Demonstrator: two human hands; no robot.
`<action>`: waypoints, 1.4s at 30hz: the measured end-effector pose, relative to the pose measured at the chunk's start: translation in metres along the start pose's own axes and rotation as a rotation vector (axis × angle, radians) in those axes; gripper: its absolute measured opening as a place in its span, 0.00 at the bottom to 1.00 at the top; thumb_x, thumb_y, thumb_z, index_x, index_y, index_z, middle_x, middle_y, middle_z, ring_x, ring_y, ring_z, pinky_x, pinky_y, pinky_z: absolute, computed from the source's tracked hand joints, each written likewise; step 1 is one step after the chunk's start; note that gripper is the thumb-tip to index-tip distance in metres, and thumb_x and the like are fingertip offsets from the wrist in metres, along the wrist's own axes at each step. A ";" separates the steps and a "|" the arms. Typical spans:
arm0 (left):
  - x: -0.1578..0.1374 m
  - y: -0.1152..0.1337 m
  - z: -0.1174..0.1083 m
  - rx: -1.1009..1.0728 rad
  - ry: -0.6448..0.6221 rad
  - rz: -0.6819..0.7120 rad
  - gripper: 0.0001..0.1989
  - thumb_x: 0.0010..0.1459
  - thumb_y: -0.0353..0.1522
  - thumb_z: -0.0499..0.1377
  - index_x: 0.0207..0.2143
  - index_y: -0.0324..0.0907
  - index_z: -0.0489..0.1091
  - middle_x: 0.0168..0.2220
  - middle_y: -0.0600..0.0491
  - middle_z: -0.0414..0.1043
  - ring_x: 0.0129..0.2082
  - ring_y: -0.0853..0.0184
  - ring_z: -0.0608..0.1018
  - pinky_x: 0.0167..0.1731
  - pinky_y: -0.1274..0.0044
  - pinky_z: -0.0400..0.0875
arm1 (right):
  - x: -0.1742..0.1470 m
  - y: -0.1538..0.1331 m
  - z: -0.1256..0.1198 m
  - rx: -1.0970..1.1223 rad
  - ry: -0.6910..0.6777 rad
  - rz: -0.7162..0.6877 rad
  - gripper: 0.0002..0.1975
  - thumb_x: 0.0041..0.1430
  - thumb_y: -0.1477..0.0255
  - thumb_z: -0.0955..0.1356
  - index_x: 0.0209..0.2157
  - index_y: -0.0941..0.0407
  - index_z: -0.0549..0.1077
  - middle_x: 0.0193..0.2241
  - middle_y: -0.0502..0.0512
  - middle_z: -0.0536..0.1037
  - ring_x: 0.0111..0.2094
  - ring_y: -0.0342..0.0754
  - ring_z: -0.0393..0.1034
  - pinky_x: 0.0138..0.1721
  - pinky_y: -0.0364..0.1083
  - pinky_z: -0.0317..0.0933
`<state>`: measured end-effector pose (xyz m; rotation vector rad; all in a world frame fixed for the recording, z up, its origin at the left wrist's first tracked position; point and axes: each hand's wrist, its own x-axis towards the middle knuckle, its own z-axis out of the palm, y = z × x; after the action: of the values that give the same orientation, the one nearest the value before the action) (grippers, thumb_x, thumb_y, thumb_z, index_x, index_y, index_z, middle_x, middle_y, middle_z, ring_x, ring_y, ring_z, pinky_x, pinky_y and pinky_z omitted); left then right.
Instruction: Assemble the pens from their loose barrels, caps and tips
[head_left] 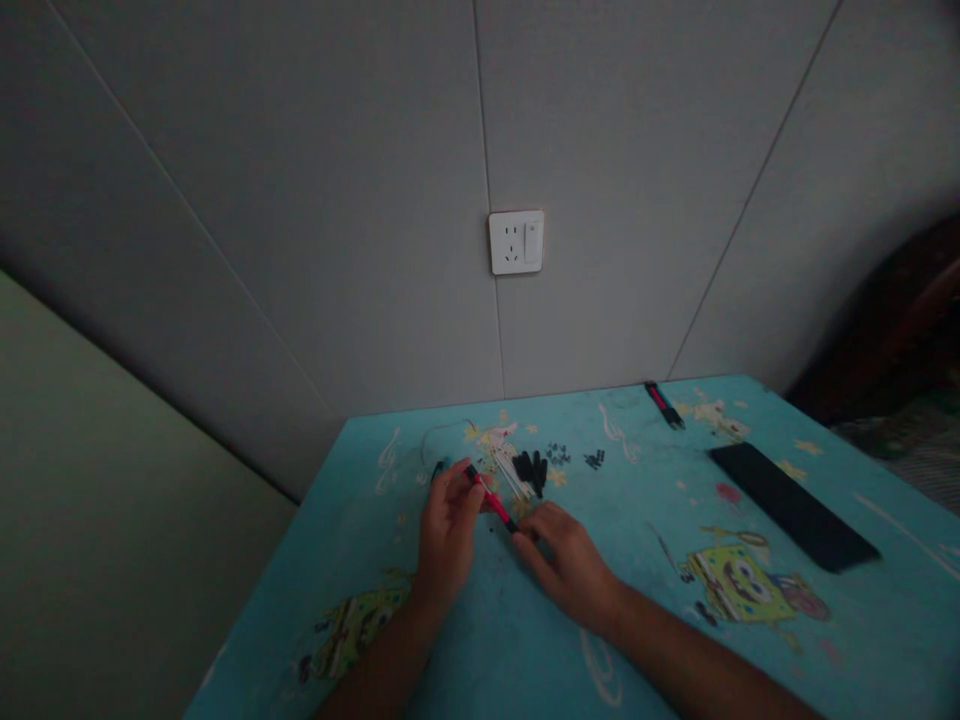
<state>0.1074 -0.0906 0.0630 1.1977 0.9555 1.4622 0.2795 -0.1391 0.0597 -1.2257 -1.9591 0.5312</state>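
A red pen with black ends (497,507) slants between my two hands above the table. My left hand (446,530) pinches it around its upper part, fingers closed. At the lower black end, my right hand (562,560) has its thumb and fingers closed on the pen. Just beyond my hands lie several thin white sticks, like refills (508,470), and beside them a cluster of short black tubes (532,474). Small dark parts (557,454) are scattered to the right of these. Partly hidden behind my left fingertips is a dark piece (437,469).
The table (525,640) has a light blue cartoon-print cover and stands against a grey wall with a socket (516,242). Short black pieces (595,460) lie right of centre. Farther right are a few pens (664,406) and a flat dark rectangular item (793,507).
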 end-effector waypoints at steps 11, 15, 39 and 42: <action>0.004 0.000 -0.004 -0.133 0.066 -0.066 0.25 0.55 0.38 0.65 0.53 0.43 0.64 0.43 0.46 0.77 0.42 0.61 0.80 0.44 0.69 0.75 | 0.006 0.007 -0.014 -0.101 -0.004 -0.028 0.09 0.67 0.68 0.63 0.39 0.55 0.73 0.34 0.55 0.75 0.39 0.50 0.68 0.44 0.48 0.60; 0.009 0.003 -0.008 -0.192 0.106 -0.100 0.23 0.54 0.38 0.66 0.50 0.42 0.66 0.42 0.47 0.77 0.42 0.61 0.80 0.46 0.65 0.74 | 0.019 0.044 -0.037 -0.319 0.192 0.130 0.11 0.67 0.70 0.61 0.45 0.56 0.73 0.40 0.59 0.76 0.43 0.52 0.68 0.49 0.50 0.58; 0.011 0.002 -0.005 -0.359 0.166 -0.080 0.21 0.55 0.37 0.66 0.49 0.45 0.65 0.41 0.50 0.77 0.37 0.68 0.80 0.41 0.73 0.74 | 0.007 0.032 -0.036 0.205 0.163 0.228 0.12 0.63 0.63 0.66 0.39 0.55 0.77 0.34 0.54 0.79 0.35 0.48 0.72 0.39 0.46 0.64; 0.012 0.003 -0.006 -0.348 0.212 -0.058 0.20 0.54 0.37 0.67 0.46 0.44 0.65 0.39 0.51 0.77 0.36 0.69 0.80 0.39 0.74 0.74 | 0.007 0.021 -0.027 0.303 0.145 0.244 0.11 0.60 0.63 0.68 0.37 0.56 0.78 0.31 0.53 0.79 0.34 0.48 0.71 0.39 0.46 0.64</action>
<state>0.1002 -0.0796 0.0675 0.7677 0.8246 1.6516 0.3107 -0.1245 0.0647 -1.2739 -1.5515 0.8067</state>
